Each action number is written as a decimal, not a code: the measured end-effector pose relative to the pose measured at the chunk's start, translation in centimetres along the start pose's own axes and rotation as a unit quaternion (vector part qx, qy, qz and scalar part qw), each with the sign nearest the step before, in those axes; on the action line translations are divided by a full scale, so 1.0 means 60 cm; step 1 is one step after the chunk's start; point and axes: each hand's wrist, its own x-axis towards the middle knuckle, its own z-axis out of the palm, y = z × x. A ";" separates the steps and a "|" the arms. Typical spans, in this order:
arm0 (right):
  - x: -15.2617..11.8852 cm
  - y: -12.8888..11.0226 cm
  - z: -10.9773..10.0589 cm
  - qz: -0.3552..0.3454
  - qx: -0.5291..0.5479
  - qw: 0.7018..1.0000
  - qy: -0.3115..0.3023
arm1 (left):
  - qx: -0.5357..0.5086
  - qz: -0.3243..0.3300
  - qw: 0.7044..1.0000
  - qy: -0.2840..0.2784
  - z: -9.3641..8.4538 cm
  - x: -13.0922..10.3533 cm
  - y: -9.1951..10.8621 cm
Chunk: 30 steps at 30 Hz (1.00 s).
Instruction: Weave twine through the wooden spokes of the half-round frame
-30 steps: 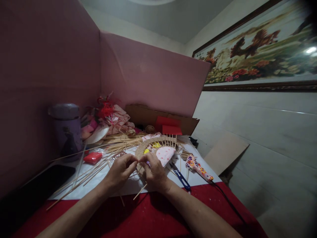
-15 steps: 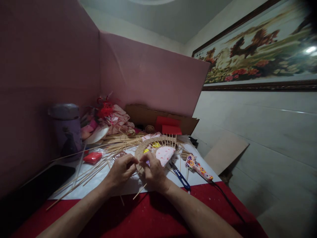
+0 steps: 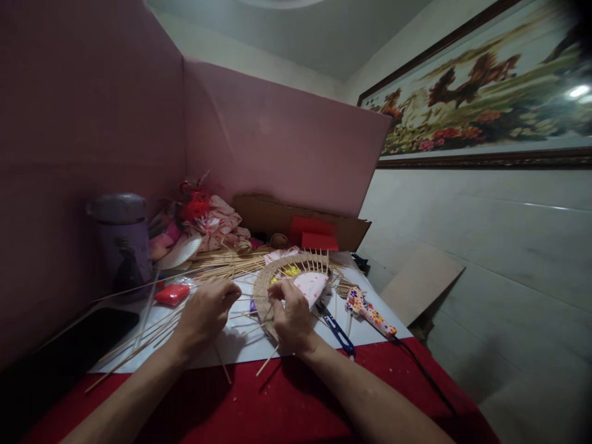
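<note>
A curved band of woven twine [image 3: 263,287] with thin sticks poking out lies on the white sheet. Inside its curve is a half-round piece of white cloth with pink spots [image 3: 311,288]. My right hand [image 3: 292,316] is closed on the near side of the woven piece, covering part of it. To the left, my left hand [image 3: 206,311] is raised with its fingers pinched together. A faint strand of twine [image 3: 254,294] seems to run from its fingertips toward the right hand. Beside the right hand lie blue-handled snips [image 3: 340,333].
A flower-patterned glue gun [image 3: 370,311] with a cord lies at the right. Loose sticks [image 3: 226,264] spread across the back and left, near a red packet [image 3: 172,293]. A dark phone [image 3: 92,333] and a purple tumbler [image 3: 123,246] stand or lie at the left.
My left hand has moved away from the woven piece to the left, opening a gap between the hands. My right hand has stayed nearly in place on the woven piece.
</note>
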 end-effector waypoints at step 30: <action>-0.002 -0.020 -0.007 -0.100 -0.033 0.993 -0.054 | -0.093 0.028 0.995 0.001 0.015 -0.001 0.029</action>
